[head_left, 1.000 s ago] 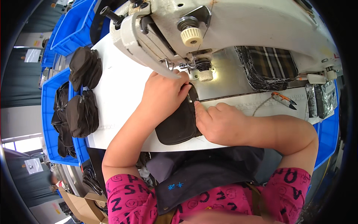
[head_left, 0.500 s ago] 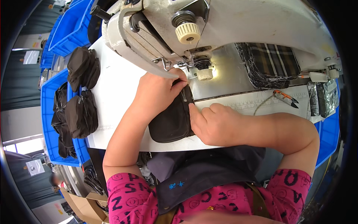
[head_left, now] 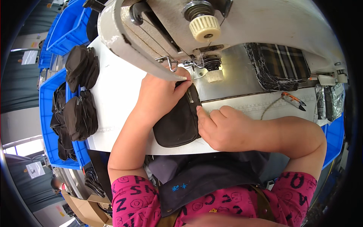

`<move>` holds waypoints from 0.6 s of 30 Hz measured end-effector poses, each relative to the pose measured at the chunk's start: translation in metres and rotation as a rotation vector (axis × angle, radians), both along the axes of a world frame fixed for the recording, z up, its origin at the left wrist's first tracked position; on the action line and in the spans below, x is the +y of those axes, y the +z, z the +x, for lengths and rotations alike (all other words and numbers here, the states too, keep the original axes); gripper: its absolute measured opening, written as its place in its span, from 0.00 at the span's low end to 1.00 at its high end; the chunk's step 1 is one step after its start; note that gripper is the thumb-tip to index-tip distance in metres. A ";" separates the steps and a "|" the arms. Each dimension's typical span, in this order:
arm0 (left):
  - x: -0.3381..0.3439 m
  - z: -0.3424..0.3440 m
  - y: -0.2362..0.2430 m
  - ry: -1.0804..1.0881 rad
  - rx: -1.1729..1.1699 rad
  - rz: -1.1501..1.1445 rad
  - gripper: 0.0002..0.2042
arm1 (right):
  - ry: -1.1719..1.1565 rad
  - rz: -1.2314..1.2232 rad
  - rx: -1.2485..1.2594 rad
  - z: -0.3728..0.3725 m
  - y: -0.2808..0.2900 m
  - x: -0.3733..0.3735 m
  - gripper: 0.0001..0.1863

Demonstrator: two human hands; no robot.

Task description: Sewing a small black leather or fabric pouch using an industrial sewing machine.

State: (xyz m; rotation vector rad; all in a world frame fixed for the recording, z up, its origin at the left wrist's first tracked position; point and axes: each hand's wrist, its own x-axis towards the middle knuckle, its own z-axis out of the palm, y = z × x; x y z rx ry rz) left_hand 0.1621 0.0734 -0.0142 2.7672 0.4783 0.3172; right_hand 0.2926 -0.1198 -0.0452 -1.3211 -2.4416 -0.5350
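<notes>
Under the machine (head_left: 264, 22), your left hand (head_left: 159, 94) pinches the pouch (head_left: 174, 128) at its far end; your right hand (head_left: 223, 128) clamps its right edge.

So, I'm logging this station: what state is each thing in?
Dark pouch, lying on white table
Zipper, open or closed unclear
Left hand, pinching the pouch
Right hand, touching the pouch's right edge
Sewing machine, bed lit
Orange snips, lying on the table
Plaid pieces, stacked, edges frayed
Nearer left blue bin, holding dark pieces
Cardboard box, open
</notes>
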 end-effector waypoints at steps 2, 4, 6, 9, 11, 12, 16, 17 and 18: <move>0.001 0.000 -0.002 -0.010 -0.023 0.012 0.11 | -0.055 0.039 0.029 -0.001 -0.003 0.000 0.12; 0.001 0.000 -0.001 -0.027 -0.002 0.015 0.12 | -0.065 0.045 0.040 -0.003 -0.002 0.000 0.11; 0.000 0.000 -0.001 -0.020 -0.007 0.016 0.11 | -0.075 0.052 0.052 -0.003 -0.002 0.000 0.10; -0.002 0.001 -0.001 -0.003 0.003 0.030 0.11 | -0.096 0.044 0.027 -0.003 -0.002 0.000 0.08; -0.003 0.000 -0.001 0.005 0.019 0.042 0.11 | -0.105 0.045 -0.009 -0.003 -0.003 0.000 0.08; -0.002 0.000 -0.002 0.000 -0.002 0.048 0.12 | -0.106 0.045 -0.009 -0.003 -0.003 0.000 0.08; -0.001 -0.001 -0.005 -0.012 -0.030 0.058 0.12 | -0.088 0.040 0.014 -0.001 -0.002 0.001 0.08; -0.001 0.000 -0.006 -0.013 -0.030 0.057 0.12 | -0.084 0.044 0.018 -0.001 -0.002 0.001 0.08; -0.002 0.000 -0.004 -0.008 -0.014 0.068 0.12 | -0.082 0.045 0.019 -0.001 0.000 0.001 0.08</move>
